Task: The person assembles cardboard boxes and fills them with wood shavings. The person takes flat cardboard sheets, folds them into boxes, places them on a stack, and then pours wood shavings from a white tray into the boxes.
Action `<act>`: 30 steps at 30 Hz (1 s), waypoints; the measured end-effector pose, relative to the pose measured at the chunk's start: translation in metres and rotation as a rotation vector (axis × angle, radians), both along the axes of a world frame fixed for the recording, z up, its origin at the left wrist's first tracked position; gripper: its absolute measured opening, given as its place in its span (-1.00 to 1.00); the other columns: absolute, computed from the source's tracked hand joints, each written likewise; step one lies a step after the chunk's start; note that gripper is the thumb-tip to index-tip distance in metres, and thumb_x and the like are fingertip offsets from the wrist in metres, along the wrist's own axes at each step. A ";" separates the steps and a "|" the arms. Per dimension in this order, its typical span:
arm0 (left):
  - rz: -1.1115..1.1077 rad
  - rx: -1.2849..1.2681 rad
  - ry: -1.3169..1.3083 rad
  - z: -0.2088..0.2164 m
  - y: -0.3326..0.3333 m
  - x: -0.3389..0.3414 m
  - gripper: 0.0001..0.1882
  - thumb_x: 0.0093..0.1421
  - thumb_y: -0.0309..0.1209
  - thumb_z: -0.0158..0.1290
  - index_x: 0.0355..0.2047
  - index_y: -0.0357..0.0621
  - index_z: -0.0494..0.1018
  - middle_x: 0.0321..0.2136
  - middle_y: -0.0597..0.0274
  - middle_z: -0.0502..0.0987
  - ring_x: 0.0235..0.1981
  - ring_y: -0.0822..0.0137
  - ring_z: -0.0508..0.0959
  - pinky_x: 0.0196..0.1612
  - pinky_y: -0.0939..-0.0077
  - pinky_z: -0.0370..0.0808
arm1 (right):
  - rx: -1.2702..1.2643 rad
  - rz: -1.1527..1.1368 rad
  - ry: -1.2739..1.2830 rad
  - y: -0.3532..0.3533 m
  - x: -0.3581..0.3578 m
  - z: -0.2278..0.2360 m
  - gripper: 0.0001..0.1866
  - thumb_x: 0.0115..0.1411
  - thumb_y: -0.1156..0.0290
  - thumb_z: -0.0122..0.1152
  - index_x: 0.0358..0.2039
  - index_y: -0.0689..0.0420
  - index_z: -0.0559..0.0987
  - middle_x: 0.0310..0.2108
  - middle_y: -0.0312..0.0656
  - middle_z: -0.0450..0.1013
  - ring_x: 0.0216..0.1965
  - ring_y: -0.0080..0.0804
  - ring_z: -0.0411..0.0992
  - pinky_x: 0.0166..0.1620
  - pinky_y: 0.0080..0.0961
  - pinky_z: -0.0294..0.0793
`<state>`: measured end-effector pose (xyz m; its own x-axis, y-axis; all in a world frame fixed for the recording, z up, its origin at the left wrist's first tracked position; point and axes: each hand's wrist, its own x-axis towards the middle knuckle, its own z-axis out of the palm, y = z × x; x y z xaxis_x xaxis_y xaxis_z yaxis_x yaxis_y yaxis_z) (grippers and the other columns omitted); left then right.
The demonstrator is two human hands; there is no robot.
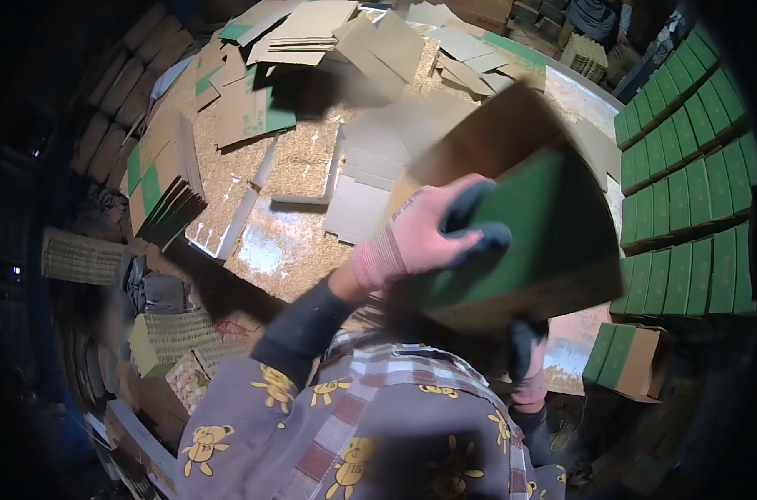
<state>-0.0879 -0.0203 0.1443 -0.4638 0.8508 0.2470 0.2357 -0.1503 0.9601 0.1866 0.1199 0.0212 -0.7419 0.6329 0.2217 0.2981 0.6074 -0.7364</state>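
A green and brown cardboard box (537, 225) is held tilted in front of my body, blurred by motion, its brown inner side showing at the far end. My left hand (420, 229), in a pink glove with dark fingertips, grips its left side, with thumb and fingers apart across the edge. Under the box's near lower edge, my right hand (528, 358) in a matching glove supports it; part of those fingers is hidden behind the cardboard. Beneath lies a table (266, 246) strewn with brown husk-like flakes, with grey cardboard sheets (383, 137) on it.
Green cartons (687, 179) stand in stacked rows along the right, with another green and brown carton (624, 358) lower down. Flattened boxes (166, 179) lean at the table's left. More flat cardboard (308, 33) covers the far side. Egg trays (174, 337) and eggs (191, 383) sit lower left.
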 end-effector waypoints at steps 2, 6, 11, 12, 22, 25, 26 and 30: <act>-0.152 -0.319 0.625 0.011 -0.003 0.008 -0.50 0.06 -0.33 0.20 0.04 -0.07 0.39 -0.26 0.27 0.53 -0.22 0.27 0.56 -0.17 0.36 0.48 | -0.139 0.036 0.173 0.040 0.009 0.000 -0.19 0.08 0.23 0.23 0.28 0.24 0.13 0.24 -0.03 0.09 0.23 -0.22 0.09 0.27 -0.29 0.04; -0.622 -0.409 0.867 -0.040 0.032 0.071 -0.57 0.04 -0.29 0.10 -0.03 0.04 0.40 -0.36 0.34 0.42 -0.25 0.38 0.48 -0.17 0.52 0.37 | -0.671 -0.008 0.458 0.071 -0.011 0.074 -0.37 0.23 0.24 0.04 0.25 0.20 0.16 0.19 -0.11 0.14 0.15 -0.36 0.14 0.20 -0.35 0.10; -0.662 0.242 0.528 -0.008 0.038 -0.003 -0.42 0.04 -0.32 0.19 0.09 -0.19 0.38 -0.10 0.15 0.49 -0.02 0.23 0.47 0.04 0.34 0.38 | -0.321 -0.545 -0.234 0.109 0.032 0.021 -0.63 0.24 0.27 0.08 0.00 0.20 0.45 -0.18 -0.18 0.42 -0.21 -0.39 0.37 -0.12 -0.39 0.39; -0.689 0.142 0.448 -0.009 0.049 -0.029 -0.42 0.04 -0.32 0.19 0.09 -0.19 0.37 -0.09 0.14 0.48 -0.01 0.23 0.47 0.04 0.33 0.38 | -0.038 -0.462 -0.141 0.111 0.007 0.006 -0.65 0.20 0.25 0.12 -0.08 0.20 0.46 -0.25 -0.13 0.43 -0.26 -0.29 0.39 -0.15 -0.32 0.40; -0.431 -0.349 0.435 -0.119 0.143 -0.058 -0.44 0.11 -0.41 0.12 0.14 -0.18 0.31 0.01 0.08 0.42 0.05 0.20 0.44 0.09 0.30 0.39 | 0.051 -0.555 -0.575 0.117 -0.036 0.058 -0.42 0.14 0.16 0.19 0.02 0.31 0.29 -0.30 0.05 0.52 -0.19 -0.03 0.52 -0.05 -0.22 0.43; -0.343 -0.351 0.335 -0.133 0.136 -0.075 -0.45 0.13 -0.43 0.10 0.16 -0.18 0.29 0.03 0.07 0.40 0.06 0.19 0.43 0.11 0.28 0.39 | -0.119 -0.430 -0.273 0.089 -0.040 0.067 -0.25 0.12 0.36 0.08 0.30 0.21 0.05 -0.12 0.16 0.48 -0.10 0.01 0.48 0.01 -0.22 0.41; -0.294 -0.352 0.283 -0.140 0.132 -0.083 -0.45 0.14 -0.44 0.09 0.16 -0.18 0.28 0.04 0.06 0.39 0.07 0.19 0.43 0.11 0.28 0.39 | -0.293 -0.377 -0.265 0.088 -0.039 0.065 -0.21 0.11 0.37 0.08 0.34 0.14 0.01 -0.07 0.19 0.44 -0.06 0.00 0.45 0.04 -0.23 0.39; 0.117 -0.357 0.040 -0.161 0.050 -0.156 -0.45 0.17 -0.48 0.06 0.18 -0.18 0.25 0.08 0.04 0.37 0.09 0.17 0.42 0.13 0.27 0.39 | 0.232 -0.314 -0.045 0.093 -0.081 0.054 -0.27 0.08 0.40 0.11 0.31 0.05 0.19 -0.09 0.14 0.45 -0.06 -0.01 0.43 0.02 -0.21 0.39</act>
